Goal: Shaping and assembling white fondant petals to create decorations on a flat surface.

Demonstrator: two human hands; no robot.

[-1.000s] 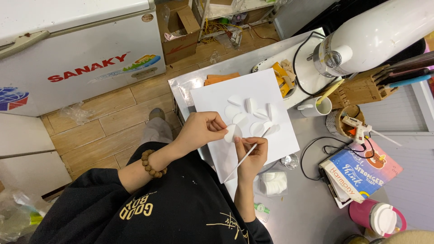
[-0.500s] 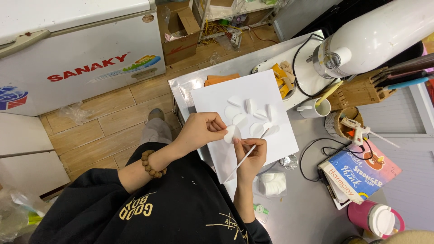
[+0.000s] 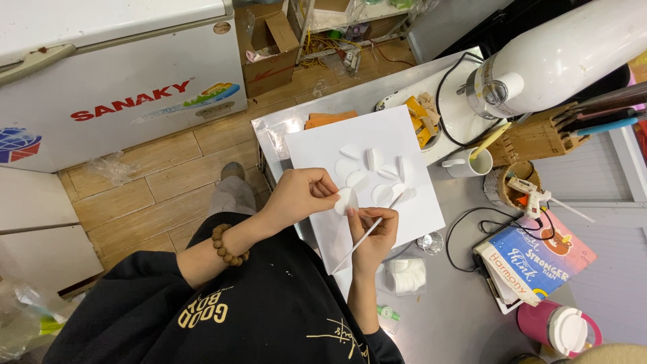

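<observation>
My left hand (image 3: 304,194) pinches a small white paper petal (image 3: 346,200) over the near edge of a white sheet (image 3: 323,149) that lies on the metal table. My right hand (image 3: 373,230) grips a thin white stick (image 3: 367,233), whose upper end reaches toward the petal. Several more white paper petals (image 3: 372,168) lie in a ring on the sheet just beyond my hands. A brown bead bracelet (image 3: 226,245) sits on my left wrist.
A white mug (image 3: 466,164), a glue gun (image 3: 532,195) with black cable, a wooden tool holder (image 3: 536,138), books (image 3: 536,259), a pink lidded cup (image 3: 559,327) and a bag of white pieces (image 3: 406,276) stand to the right. A white chest freezer (image 3: 114,81) stands left on the wooden floor.
My left hand has drawn the petal a little nearer to me. The right hand and the stick have barely shifted.
</observation>
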